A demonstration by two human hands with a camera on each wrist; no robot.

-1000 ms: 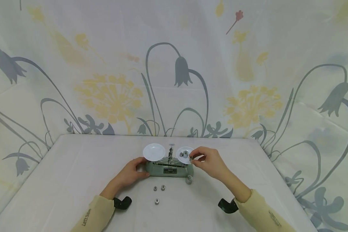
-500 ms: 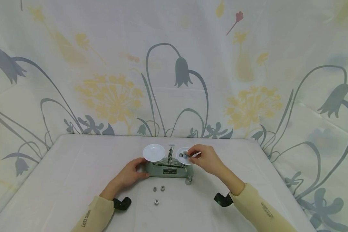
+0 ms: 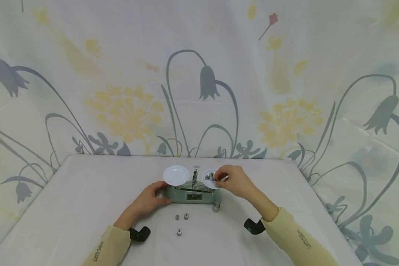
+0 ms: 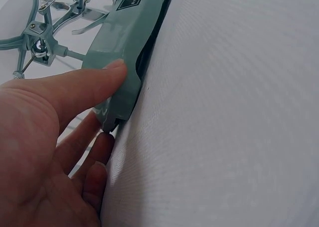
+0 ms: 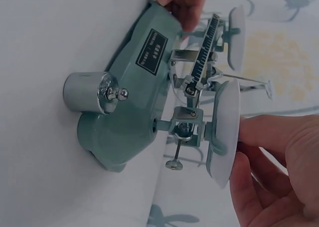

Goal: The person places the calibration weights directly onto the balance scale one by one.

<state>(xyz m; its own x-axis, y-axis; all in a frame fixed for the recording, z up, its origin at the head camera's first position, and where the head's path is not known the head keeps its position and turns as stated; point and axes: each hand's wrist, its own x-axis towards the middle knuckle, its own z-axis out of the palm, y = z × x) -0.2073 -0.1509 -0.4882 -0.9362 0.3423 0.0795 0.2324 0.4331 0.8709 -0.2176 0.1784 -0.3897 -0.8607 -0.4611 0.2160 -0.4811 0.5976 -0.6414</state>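
Note:
A green balance scale (image 3: 186, 199) with two white pans stands on the table. My left hand (image 3: 148, 199) holds the left end of its base; in the left wrist view the thumb (image 4: 107, 82) lies on the front face and the fingers curl behind the end. My right hand (image 3: 237, 181) is at the right pan (image 3: 206, 183), pinching a small metal weight (image 3: 217, 180) mostly hidden by the fingertips. Beside it, other metal weights (image 3: 211, 176) stand on that pan. The left pan (image 3: 176, 175) bears nothing. In the right wrist view, the pan's edge hides the pinched weight.
A larger metal weight (image 5: 87, 92) with a knob stands by the base's right front corner. Three small weights, one of them nearest the front (image 3: 179, 232), stand before the scale on the white-covered table (image 3: 96, 192). A flower-patterned cloth (image 3: 199, 122) hangs behind.
My right hand has moved a little left, bringing the pinched weight from the right pan's edge in over the pan. The left hand has stayed on the base.

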